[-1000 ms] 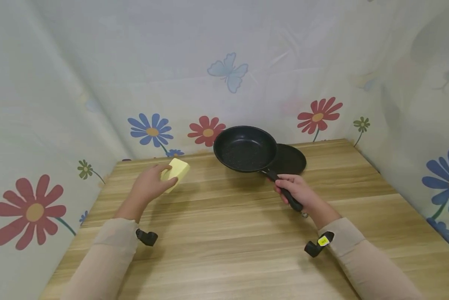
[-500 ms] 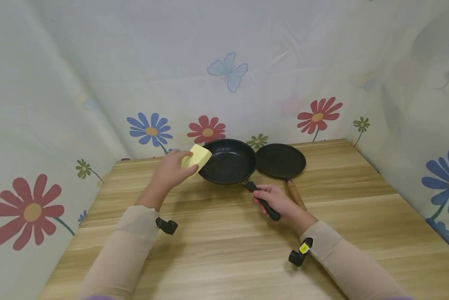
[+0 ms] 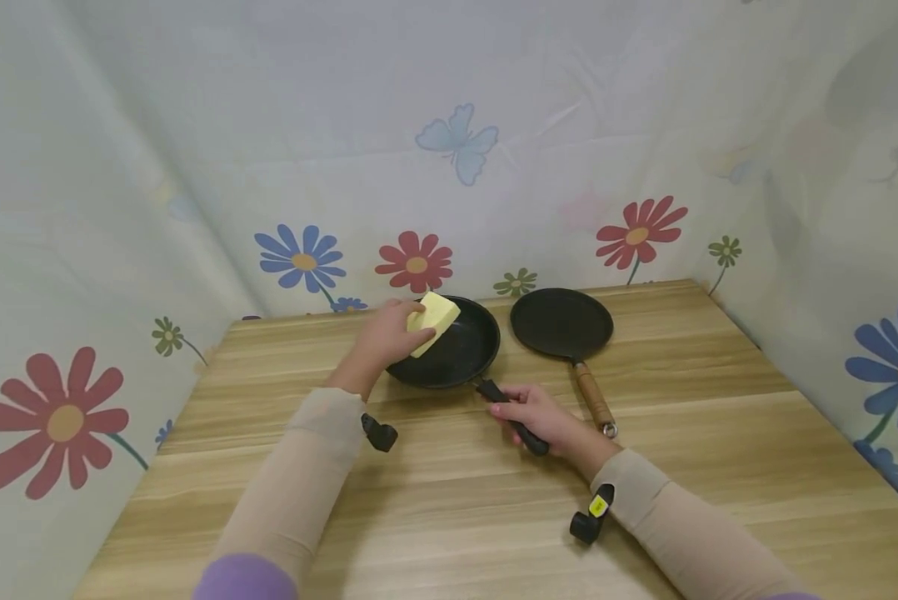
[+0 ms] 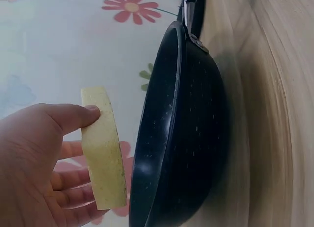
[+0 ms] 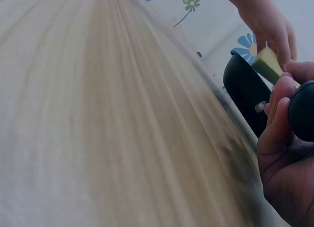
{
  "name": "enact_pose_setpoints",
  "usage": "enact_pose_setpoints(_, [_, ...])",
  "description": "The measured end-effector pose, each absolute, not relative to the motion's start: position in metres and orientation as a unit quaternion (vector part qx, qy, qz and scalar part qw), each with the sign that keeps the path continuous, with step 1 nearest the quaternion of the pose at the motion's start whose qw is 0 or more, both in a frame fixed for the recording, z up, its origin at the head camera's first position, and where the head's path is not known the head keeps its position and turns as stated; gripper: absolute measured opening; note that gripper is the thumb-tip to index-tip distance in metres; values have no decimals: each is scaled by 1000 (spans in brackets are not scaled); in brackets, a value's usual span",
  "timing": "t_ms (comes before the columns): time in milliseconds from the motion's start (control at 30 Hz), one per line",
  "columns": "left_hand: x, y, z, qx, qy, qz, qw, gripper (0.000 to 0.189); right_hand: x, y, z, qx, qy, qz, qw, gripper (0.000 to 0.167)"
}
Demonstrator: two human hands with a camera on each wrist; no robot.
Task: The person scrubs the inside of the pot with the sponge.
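Observation:
My left hand (image 3: 386,337) holds a pale yellow sponge (image 3: 437,319) between thumb and fingers, over the left side of a black frying pan (image 3: 470,343). In the left wrist view a gap shows between the sponge (image 4: 104,153) and the pan (image 4: 194,138). My right hand (image 3: 539,417) grips the pan's black handle, fingers wrapped round it. The pan seems held a little above the table, its shadow beneath. Part of its left rim is hidden behind the left hand and sponge. The right wrist view shows the right hand (image 5: 282,153) round the handle's end.
A flat black pan (image 3: 561,323) with a wooden handle (image 3: 593,398) lies on the wooden table (image 3: 449,517), right of the frying pan. A flower-printed curtain (image 3: 329,150) borders the table at the back and sides.
The frying pan has moved left and toward me, lowering and uncovering the flat pan and its wooden handle. My left hand has carried the sponge rightward until over the frying pan.

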State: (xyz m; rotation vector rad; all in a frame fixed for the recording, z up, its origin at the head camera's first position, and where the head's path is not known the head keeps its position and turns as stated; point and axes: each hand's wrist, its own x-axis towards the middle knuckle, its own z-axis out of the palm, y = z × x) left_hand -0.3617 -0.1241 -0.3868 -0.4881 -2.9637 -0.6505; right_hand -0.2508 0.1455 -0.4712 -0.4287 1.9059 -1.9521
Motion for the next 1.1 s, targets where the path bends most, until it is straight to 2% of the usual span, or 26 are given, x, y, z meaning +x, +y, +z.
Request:
enact_pose_setpoints(167, [-375,-107,-400,-178,-960,-215,33,57,-252,145,-476,-155,684,-687,190,42])
enact_pose_setpoints(333, [-383,-93,-410,-175,-960,-219,28,54,-252,142,-478,-145,688,-682,203,47])
enact_pose_setpoints(867, [-393,-67,-431,-155,-957,-244,2,57,-256,143,-466,-149,718,-640,229,43])
enact_pose_setpoints(1100, [-394,-56,-442,-156,-957,-243,22,47,-249,140,-460,-153,744,-614,216,36])
